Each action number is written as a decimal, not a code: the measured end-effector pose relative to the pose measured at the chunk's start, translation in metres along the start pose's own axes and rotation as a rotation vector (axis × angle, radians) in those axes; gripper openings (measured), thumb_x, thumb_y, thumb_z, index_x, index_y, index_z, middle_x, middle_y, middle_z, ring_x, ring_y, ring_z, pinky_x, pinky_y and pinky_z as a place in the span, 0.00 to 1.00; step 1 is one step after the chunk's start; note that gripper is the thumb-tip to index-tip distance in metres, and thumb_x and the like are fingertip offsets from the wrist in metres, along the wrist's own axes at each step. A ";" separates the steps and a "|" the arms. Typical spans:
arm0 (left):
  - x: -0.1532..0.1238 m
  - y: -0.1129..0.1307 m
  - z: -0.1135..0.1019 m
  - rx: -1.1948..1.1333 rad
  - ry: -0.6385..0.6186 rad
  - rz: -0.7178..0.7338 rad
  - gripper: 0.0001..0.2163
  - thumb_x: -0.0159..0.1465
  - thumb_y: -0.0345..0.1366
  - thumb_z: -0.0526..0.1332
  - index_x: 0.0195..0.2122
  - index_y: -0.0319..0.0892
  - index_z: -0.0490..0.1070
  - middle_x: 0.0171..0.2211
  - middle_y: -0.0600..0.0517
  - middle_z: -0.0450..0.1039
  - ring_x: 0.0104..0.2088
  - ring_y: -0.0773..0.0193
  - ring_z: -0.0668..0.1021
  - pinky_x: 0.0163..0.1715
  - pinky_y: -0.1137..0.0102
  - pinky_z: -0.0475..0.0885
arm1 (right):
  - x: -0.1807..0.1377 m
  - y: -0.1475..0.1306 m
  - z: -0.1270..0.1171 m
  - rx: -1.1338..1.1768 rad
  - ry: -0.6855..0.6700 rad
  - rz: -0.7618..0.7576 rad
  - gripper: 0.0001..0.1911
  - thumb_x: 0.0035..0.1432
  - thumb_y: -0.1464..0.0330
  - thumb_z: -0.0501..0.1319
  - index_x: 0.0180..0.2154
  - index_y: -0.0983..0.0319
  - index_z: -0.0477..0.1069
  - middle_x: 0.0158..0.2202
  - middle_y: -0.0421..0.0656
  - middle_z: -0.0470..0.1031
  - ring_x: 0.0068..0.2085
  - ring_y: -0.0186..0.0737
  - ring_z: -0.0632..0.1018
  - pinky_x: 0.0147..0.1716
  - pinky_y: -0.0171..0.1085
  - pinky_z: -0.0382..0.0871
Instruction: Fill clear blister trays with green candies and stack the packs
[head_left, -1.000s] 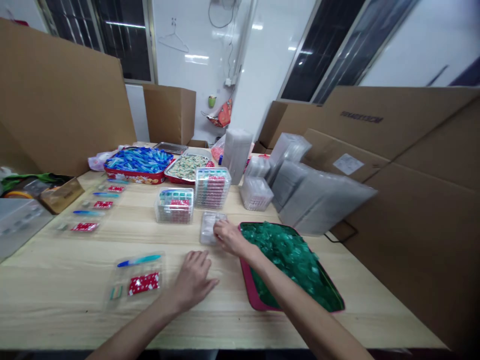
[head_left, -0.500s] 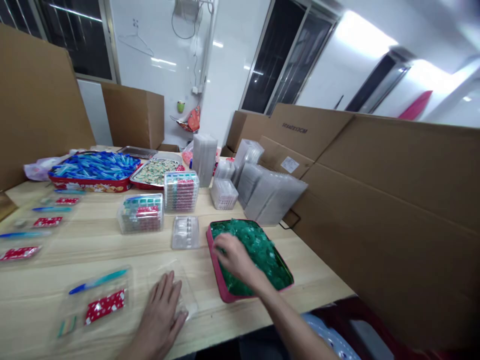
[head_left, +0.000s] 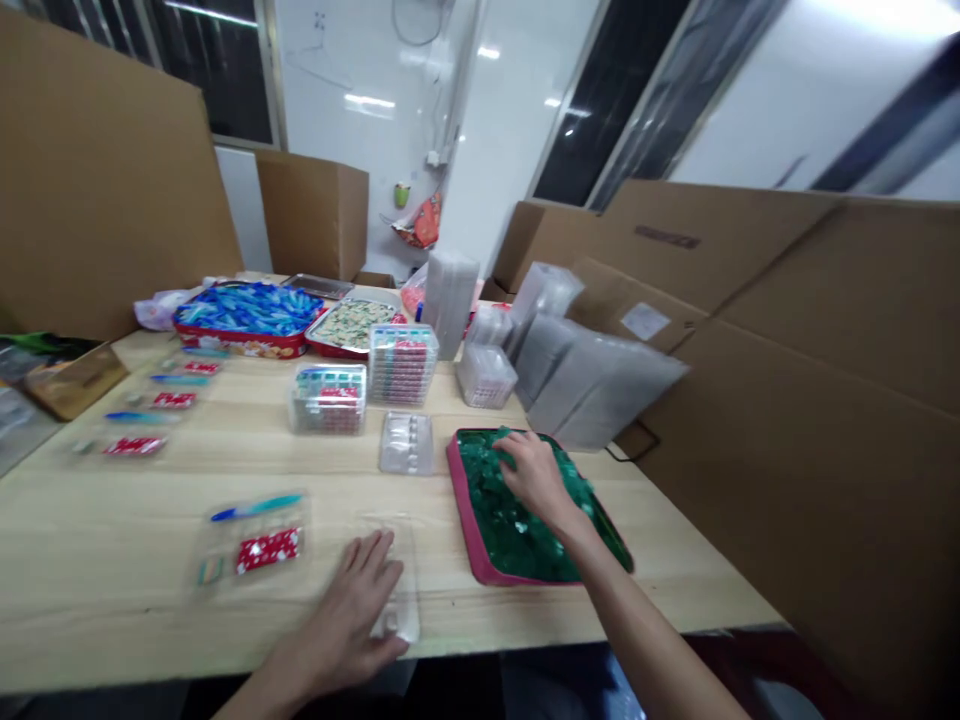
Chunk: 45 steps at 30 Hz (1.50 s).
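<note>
My left hand [head_left: 356,600] lies flat, fingers stretched, on a clear plastic blister tray [head_left: 405,575] near the table's front edge. My right hand [head_left: 534,475] reaches into a pink-rimmed tin [head_left: 469,520] heaped with small green translucent pieces [head_left: 517,540]. Its fingers are curled down at the pile, and whatever is between them is too small to make out. Left of my left hand lies a filled clear tray [head_left: 304,545] with a blue pen [head_left: 256,508], a red packet with white spots [head_left: 268,550] and a small striped piece [head_left: 211,571]. Another clear tray [head_left: 406,443] sits beyond.
Stacked filled trays [head_left: 403,365] stand mid-table beside a second filled stack [head_left: 328,400]. Behind are a tin of blue pens [head_left: 247,310] and a tray of small pale pieces [head_left: 352,325]. Empty clear trays [head_left: 585,380] lean by cardboard [head_left: 787,400] at right. More filled trays [head_left: 135,445] line the left.
My right hand has moved from the tin's left rim farther in over the green pieces. My left hand stays on the clear tray. The view has swung slightly.
</note>
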<state>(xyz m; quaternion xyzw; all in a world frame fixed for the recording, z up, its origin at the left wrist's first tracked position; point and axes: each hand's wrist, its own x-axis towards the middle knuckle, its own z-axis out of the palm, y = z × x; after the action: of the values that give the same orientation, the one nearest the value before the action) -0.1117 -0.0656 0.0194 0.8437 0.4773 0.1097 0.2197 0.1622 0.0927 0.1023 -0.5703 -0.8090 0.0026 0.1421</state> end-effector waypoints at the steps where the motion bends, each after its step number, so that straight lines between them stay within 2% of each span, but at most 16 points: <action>1: 0.000 0.003 0.001 0.003 -0.004 -0.014 0.32 0.53 0.41 0.65 0.59 0.41 0.58 0.67 0.37 0.43 0.66 0.43 0.48 0.61 0.45 0.49 | -0.003 -0.008 0.002 0.127 0.060 -0.035 0.12 0.52 0.77 0.56 0.37 0.62 0.74 0.39 0.47 0.75 0.43 0.45 0.72 0.43 0.39 0.63; 3: 0.001 0.007 0.004 0.015 -0.001 -0.030 0.35 0.52 0.43 0.66 0.59 0.41 0.57 0.67 0.36 0.43 0.66 0.43 0.48 0.61 0.45 0.48 | -0.008 -0.030 0.013 0.441 0.110 -0.103 0.10 0.52 0.75 0.56 0.35 0.61 0.74 0.36 0.44 0.75 0.38 0.42 0.74 0.39 0.38 0.66; 5: 0.001 0.009 0.006 0.018 0.011 -0.035 0.34 0.51 0.44 0.67 0.58 0.41 0.58 0.66 0.36 0.47 0.65 0.43 0.49 0.61 0.46 0.48 | -0.015 -0.056 0.032 0.716 0.038 -0.122 0.08 0.51 0.73 0.56 0.32 0.61 0.73 0.32 0.42 0.74 0.33 0.38 0.74 0.34 0.36 0.68; 7: 0.000 0.009 0.006 0.011 0.022 -0.041 0.32 0.52 0.44 0.66 0.57 0.40 0.60 0.65 0.36 0.50 0.65 0.44 0.52 0.61 0.47 0.49 | -0.021 -0.082 0.058 0.896 -0.047 -0.085 0.05 0.49 0.73 0.57 0.29 0.61 0.71 0.29 0.41 0.72 0.30 0.37 0.74 0.31 0.34 0.69; 11: -0.001 0.009 -0.001 -0.016 0.018 -0.046 0.28 0.53 0.44 0.65 0.54 0.40 0.62 0.64 0.37 0.51 0.65 0.45 0.53 0.61 0.47 0.50 | -0.030 -0.112 0.107 1.057 -0.093 0.022 0.03 0.45 0.73 0.57 0.25 0.62 0.69 0.26 0.39 0.71 0.28 0.37 0.73 0.29 0.34 0.68; 14: -0.002 0.009 -0.005 -0.026 0.019 -0.045 0.26 0.53 0.44 0.65 0.52 0.39 0.64 0.65 0.37 0.51 0.65 0.45 0.54 0.61 0.48 0.49 | -0.036 -0.116 0.122 1.071 -0.069 0.029 0.04 0.46 0.74 0.57 0.26 0.62 0.69 0.27 0.40 0.70 0.30 0.37 0.73 0.30 0.34 0.68; 17: -0.002 0.009 -0.006 -0.028 0.020 -0.042 0.26 0.53 0.44 0.66 0.51 0.39 0.64 0.64 0.37 0.52 0.64 0.45 0.54 0.62 0.49 0.49 | -0.041 -0.114 0.119 0.992 -0.071 -0.048 0.08 0.48 0.77 0.56 0.30 0.63 0.71 0.31 0.41 0.71 0.34 0.38 0.74 0.35 0.35 0.69; 20: -0.003 0.009 -0.006 -0.046 0.035 -0.035 0.25 0.53 0.42 0.65 0.51 0.39 0.64 0.64 0.37 0.53 0.64 0.47 0.54 0.62 0.49 0.48 | -0.042 -0.113 0.108 0.840 -0.105 -0.195 0.14 0.50 0.80 0.55 0.35 0.62 0.74 0.34 0.43 0.72 0.37 0.38 0.74 0.39 0.36 0.68; 23: -0.003 0.008 -0.005 -0.058 0.028 -0.036 0.25 0.53 0.42 0.65 0.51 0.39 0.65 0.64 0.38 0.54 0.65 0.47 0.54 0.62 0.48 0.48 | -0.037 -0.114 0.100 0.699 -0.142 -0.322 0.14 0.52 0.82 0.56 0.36 0.62 0.76 0.34 0.43 0.72 0.37 0.37 0.73 0.39 0.34 0.67; 28: -0.003 0.003 0.004 -0.032 0.023 -0.025 0.27 0.52 0.39 0.66 0.53 0.40 0.65 0.64 0.38 0.53 0.65 0.46 0.54 0.62 0.49 0.50 | -0.031 -0.121 0.097 0.566 -0.200 -0.345 0.11 0.52 0.81 0.58 0.32 0.64 0.76 0.32 0.42 0.74 0.35 0.36 0.75 0.36 0.31 0.67; 31: -0.003 -0.004 0.014 -0.026 0.062 -0.013 0.26 0.52 0.38 0.65 0.54 0.42 0.65 0.64 0.39 0.53 0.64 0.45 0.55 0.61 0.47 0.52 | -0.031 -0.117 0.091 0.544 -0.194 -0.370 0.11 0.53 0.79 0.59 0.36 0.62 0.76 0.36 0.43 0.75 0.38 0.37 0.76 0.39 0.32 0.68; 34: -0.002 -0.010 0.019 -0.021 0.081 0.022 0.26 0.52 0.37 0.65 0.53 0.44 0.66 0.65 0.41 0.51 0.64 0.45 0.56 0.60 0.46 0.53 | -0.027 -0.094 0.074 0.574 -0.034 -0.333 0.11 0.56 0.76 0.58 0.41 0.62 0.73 0.40 0.44 0.75 0.41 0.38 0.76 0.42 0.34 0.69; 37: -0.001 -0.014 0.016 -0.017 0.074 0.012 0.26 0.50 0.36 0.66 0.52 0.44 0.67 0.65 0.41 0.50 0.64 0.46 0.55 0.61 0.48 0.52 | -0.012 -0.054 0.053 0.399 0.084 -0.154 0.12 0.55 0.79 0.55 0.37 0.62 0.73 0.37 0.45 0.75 0.41 0.39 0.75 0.43 0.36 0.68; 39: 0.000 -0.015 0.012 -0.013 0.065 -0.006 0.25 0.50 0.36 0.66 0.51 0.43 0.67 0.65 0.40 0.50 0.64 0.47 0.56 0.61 0.48 0.52 | -0.001 -0.028 0.045 0.257 0.060 -0.064 0.14 0.51 0.81 0.54 0.36 0.63 0.73 0.37 0.46 0.75 0.42 0.41 0.75 0.44 0.38 0.67; 41: 0.001 -0.016 0.010 -0.010 0.064 -0.007 0.25 0.50 0.36 0.66 0.51 0.42 0.67 0.65 0.40 0.50 0.64 0.47 0.56 0.61 0.48 0.52 | 0.006 -0.009 0.043 0.200 0.020 -0.044 0.16 0.47 0.82 0.55 0.36 0.64 0.74 0.37 0.47 0.75 0.42 0.43 0.74 0.44 0.40 0.66; 45: -0.002 -0.016 0.016 0.000 0.111 0.013 0.30 0.51 0.36 0.65 0.56 0.43 0.62 0.66 0.39 0.48 0.64 0.46 0.55 0.60 0.46 0.53 | 0.008 0.003 0.047 0.175 -0.039 -0.088 0.14 0.46 0.82 0.56 0.33 0.63 0.73 0.35 0.45 0.74 0.40 0.44 0.73 0.41 0.38 0.65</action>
<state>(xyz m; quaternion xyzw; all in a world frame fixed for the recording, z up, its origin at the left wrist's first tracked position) -0.1187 -0.0642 -0.0025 0.8394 0.4833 0.1579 0.1921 0.1517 0.1090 0.0583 -0.5193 -0.8327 0.0781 0.1758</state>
